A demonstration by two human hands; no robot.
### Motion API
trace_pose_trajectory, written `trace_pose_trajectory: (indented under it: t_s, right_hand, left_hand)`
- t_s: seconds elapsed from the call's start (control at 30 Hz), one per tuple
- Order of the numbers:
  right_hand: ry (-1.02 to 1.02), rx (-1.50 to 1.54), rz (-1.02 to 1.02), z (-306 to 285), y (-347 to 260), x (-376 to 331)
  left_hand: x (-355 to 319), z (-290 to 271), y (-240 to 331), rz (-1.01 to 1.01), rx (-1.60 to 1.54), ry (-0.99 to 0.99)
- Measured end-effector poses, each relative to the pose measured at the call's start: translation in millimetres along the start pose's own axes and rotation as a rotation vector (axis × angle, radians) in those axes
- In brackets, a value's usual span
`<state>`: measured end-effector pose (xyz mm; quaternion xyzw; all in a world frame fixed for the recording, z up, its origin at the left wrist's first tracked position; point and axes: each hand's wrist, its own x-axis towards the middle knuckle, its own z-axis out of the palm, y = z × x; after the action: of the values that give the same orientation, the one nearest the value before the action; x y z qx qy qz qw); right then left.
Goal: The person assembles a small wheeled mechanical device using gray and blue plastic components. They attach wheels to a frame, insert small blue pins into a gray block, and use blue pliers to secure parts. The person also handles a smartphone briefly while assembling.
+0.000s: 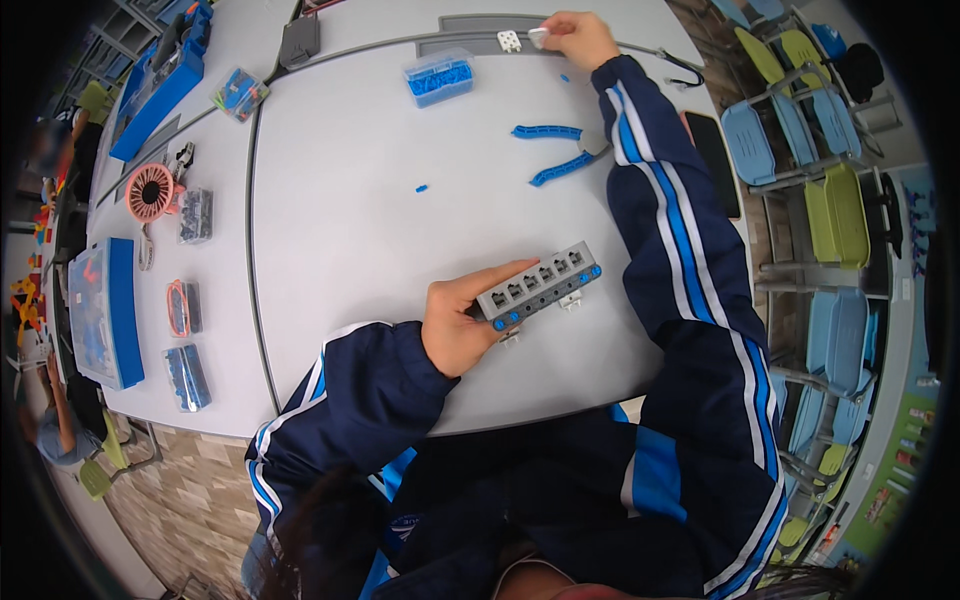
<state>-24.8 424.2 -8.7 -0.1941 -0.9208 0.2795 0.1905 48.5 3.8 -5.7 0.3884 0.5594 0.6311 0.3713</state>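
The left hand [462, 322] clamps a long grey block assembly [538, 284] with blue pegs along its edge, held just above the white table [350, 220]. The right hand [578, 36] reaches far across, fingers pinched on a small white piece [538, 37] beside another white piece [509, 41]. Nearby stands a clear box of blue pieces [439, 78] (lid on, well filled). Blue-handled pliers [556, 150] lie by the right sleeve. At the left edge sit a small box of mixed pieces [240, 94], a dark-filled box [196, 215], a blue-filled box [187, 377] and a large blue-lidded bin [100, 312].
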Motion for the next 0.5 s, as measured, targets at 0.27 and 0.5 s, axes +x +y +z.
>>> trace_pose_trajectory:
  t_s: [0.27,0.5]
  right_hand:
    - [0.035,0.709,-0.086,-94.1,-90.4,-143.5]
    - [0.089,1.059,0.273,-69.9,-159.5,-303.9]
  left_hand:
    - [-6.7,3.2,6.8,0.029,0.18,0.056]
    - [-12.1,4.1,10.6,0.149,0.33,0.057]
